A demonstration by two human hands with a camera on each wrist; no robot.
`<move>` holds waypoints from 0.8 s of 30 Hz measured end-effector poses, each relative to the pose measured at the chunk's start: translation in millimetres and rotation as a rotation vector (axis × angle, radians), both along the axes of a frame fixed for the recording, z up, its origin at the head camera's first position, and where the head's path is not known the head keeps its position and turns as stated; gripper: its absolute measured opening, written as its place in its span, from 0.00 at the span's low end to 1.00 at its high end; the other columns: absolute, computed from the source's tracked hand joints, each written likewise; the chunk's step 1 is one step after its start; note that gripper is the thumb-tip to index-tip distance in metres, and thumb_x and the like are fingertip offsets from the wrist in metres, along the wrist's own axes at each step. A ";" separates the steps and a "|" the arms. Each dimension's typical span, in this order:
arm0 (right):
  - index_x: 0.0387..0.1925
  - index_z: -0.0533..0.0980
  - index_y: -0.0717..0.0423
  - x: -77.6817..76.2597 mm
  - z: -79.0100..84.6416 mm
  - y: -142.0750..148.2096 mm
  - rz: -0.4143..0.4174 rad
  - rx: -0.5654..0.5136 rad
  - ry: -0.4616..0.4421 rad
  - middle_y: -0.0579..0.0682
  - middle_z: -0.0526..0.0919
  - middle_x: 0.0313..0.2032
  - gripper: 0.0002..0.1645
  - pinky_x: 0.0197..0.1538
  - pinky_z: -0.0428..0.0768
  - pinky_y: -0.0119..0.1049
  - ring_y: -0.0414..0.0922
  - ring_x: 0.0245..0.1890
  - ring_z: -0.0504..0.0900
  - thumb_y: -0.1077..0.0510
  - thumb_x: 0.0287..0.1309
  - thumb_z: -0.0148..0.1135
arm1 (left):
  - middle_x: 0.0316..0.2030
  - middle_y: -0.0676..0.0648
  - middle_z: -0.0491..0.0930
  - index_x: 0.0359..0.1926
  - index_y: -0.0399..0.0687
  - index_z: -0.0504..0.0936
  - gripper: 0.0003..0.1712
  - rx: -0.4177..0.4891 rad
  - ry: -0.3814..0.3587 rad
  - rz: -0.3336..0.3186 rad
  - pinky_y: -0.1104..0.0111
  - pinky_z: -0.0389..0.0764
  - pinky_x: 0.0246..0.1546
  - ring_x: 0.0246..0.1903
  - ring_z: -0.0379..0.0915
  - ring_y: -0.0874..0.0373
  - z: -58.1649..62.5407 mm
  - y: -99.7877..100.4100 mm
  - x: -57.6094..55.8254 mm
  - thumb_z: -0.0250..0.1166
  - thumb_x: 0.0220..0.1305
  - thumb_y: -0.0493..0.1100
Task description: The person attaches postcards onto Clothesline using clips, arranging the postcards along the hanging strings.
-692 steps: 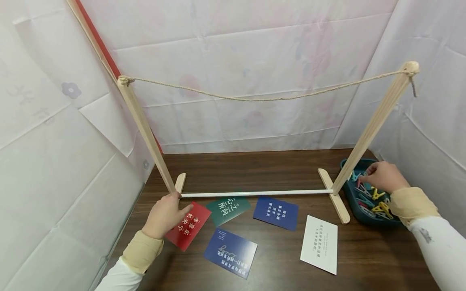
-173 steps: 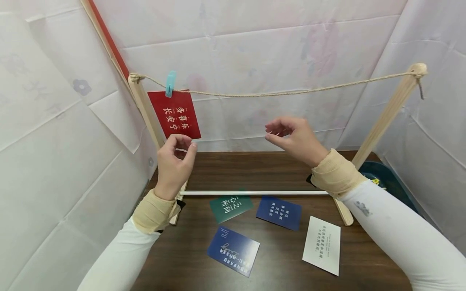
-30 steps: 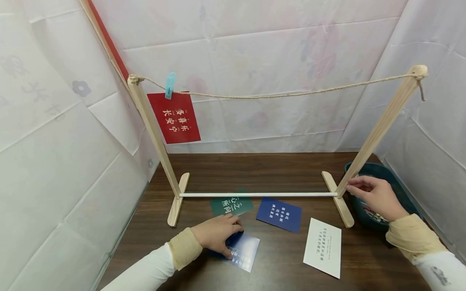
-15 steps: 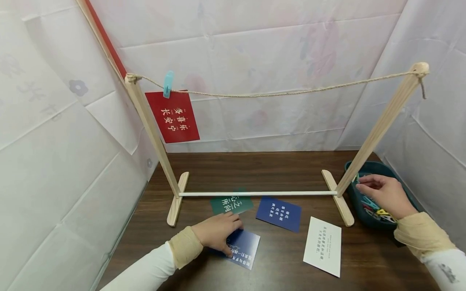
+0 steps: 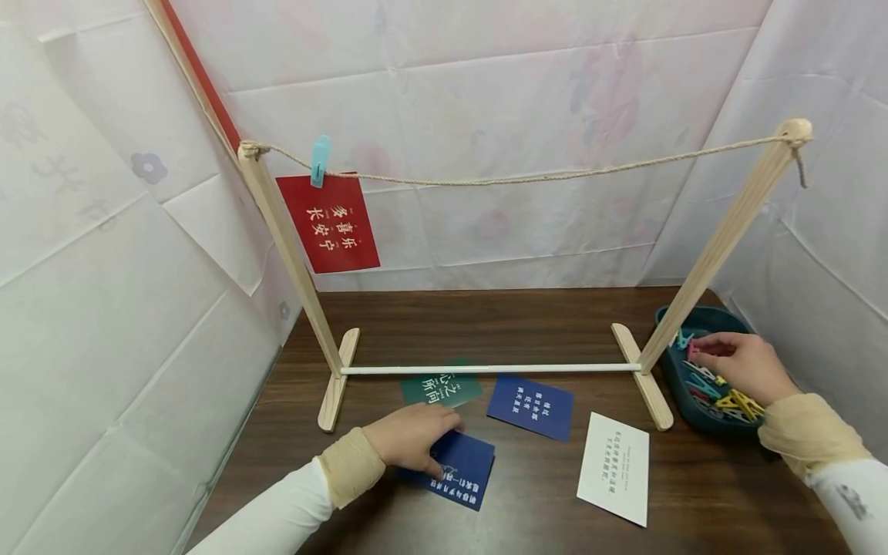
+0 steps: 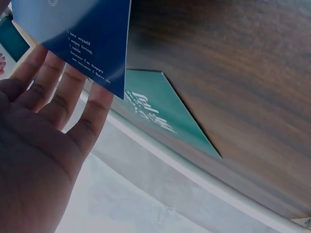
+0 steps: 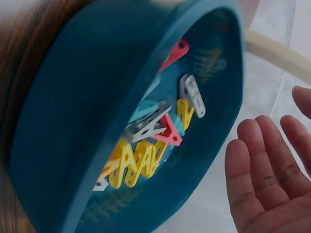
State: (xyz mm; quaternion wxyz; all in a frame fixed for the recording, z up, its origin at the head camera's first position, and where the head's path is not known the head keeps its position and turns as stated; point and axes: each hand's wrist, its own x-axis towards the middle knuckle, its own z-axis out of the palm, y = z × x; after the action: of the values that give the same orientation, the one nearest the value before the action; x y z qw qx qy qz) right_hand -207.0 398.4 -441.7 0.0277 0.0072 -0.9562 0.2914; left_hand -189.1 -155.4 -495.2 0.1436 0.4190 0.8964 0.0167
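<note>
Left hand (image 5: 411,438) pinching near blue card (image 5: 470,469); green card (image 5: 461,390) at its 1 o'clock. Right hand (image 5: 751,368) loose, grasping nothing, over clip bin (image 5: 714,424), left hand's 3 o'clock.

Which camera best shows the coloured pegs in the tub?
The right wrist view: it shows the pegs in the tub up close, the right hand to one side. The head view shows them smaller, that hand over part of the tub. The left wrist view shows none clearly.
</note>
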 end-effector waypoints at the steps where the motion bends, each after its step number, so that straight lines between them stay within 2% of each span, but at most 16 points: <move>1: 0.52 0.85 0.73 -1.4 -0.5 1.4 0.003 0.011 -0.005 0.68 0.90 0.45 0.22 0.33 0.80 0.31 0.35 0.35 0.82 0.54 0.73 0.70 | 0.59 0.55 0.85 0.66 0.55 0.81 0.40 0.000 0.002 0.001 0.62 0.81 0.67 0.59 0.81 0.62 0.9 -0.4 -0.5 0.84 0.56 0.60; 7: 0.52 0.83 0.76 -9.1 -3.6 7.7 0.019 0.057 -0.061 0.68 0.89 0.42 0.25 0.35 0.80 0.36 0.49 0.37 0.84 0.55 0.70 0.73 | 0.57 0.53 0.86 0.66 0.52 0.84 0.36 0.024 0.059 -0.005 0.63 0.83 0.63 0.57 0.83 0.60 7.1 -2.8 -4.9 0.83 0.60 0.55; 11: 0.50 0.83 0.77 -15.3 -7.1 9.6 0.043 0.092 -0.102 0.65 0.89 0.38 0.24 0.35 0.80 0.39 0.51 0.35 0.84 0.56 0.66 0.74 | 0.51 0.53 0.86 0.62 0.50 0.85 0.31 0.047 0.076 -0.004 0.63 0.86 0.57 0.51 0.83 0.61 13.0 -4.9 -7.3 0.83 0.60 0.52; 14: 0.47 0.84 0.75 -21.5 -11.5 11.2 0.070 0.134 -0.125 0.63 0.89 0.37 0.21 0.36 0.85 0.44 0.51 0.34 0.85 0.58 0.64 0.74 | 0.48 0.54 0.86 0.58 0.49 0.85 0.27 0.067 0.069 0.002 0.64 0.87 0.52 0.47 0.82 0.63 16.0 -6.7 -8.9 0.82 0.62 0.51; 17: 0.46 0.84 0.74 -27.9 -15.2 14.4 0.091 0.168 -0.174 0.64 0.89 0.37 0.21 0.39 0.87 0.53 0.53 0.34 0.86 0.58 0.62 0.75 | 0.49 0.53 0.87 0.58 0.49 0.85 0.24 0.100 0.047 0.021 0.64 0.87 0.52 0.47 0.83 0.63 17.4 -8.1 -10.6 0.80 0.65 0.49; 19: 0.45 0.84 0.73 -31.7 -17.3 17.2 0.104 0.190 -0.217 0.63 0.89 0.36 0.21 0.40 0.87 0.56 0.52 0.34 0.85 0.57 0.60 0.76 | 0.50 0.52 0.88 0.58 0.49 0.84 0.23 0.119 0.037 0.034 0.64 0.87 0.53 0.48 0.84 0.63 17.7 -9.1 -11.4 0.79 0.67 0.48; 24: 0.43 0.85 0.71 -40.0 -21.8 22.0 0.137 0.231 -0.291 0.58 0.88 0.33 0.17 0.37 0.86 0.50 0.50 0.31 0.81 0.59 0.59 0.75 | 0.46 0.52 0.88 0.56 0.49 0.83 0.17 0.151 0.019 0.060 0.63 0.88 0.51 0.45 0.83 0.64 19.2 -11.6 -12.6 0.75 0.71 0.47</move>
State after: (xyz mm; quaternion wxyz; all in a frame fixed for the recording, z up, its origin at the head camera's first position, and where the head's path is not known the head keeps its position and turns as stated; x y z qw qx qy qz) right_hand -247.0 420.4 -463.5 -0.1319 0.0332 -0.9744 0.1790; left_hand -201.7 -167.0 -476.1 0.1023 0.4018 0.9060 0.0846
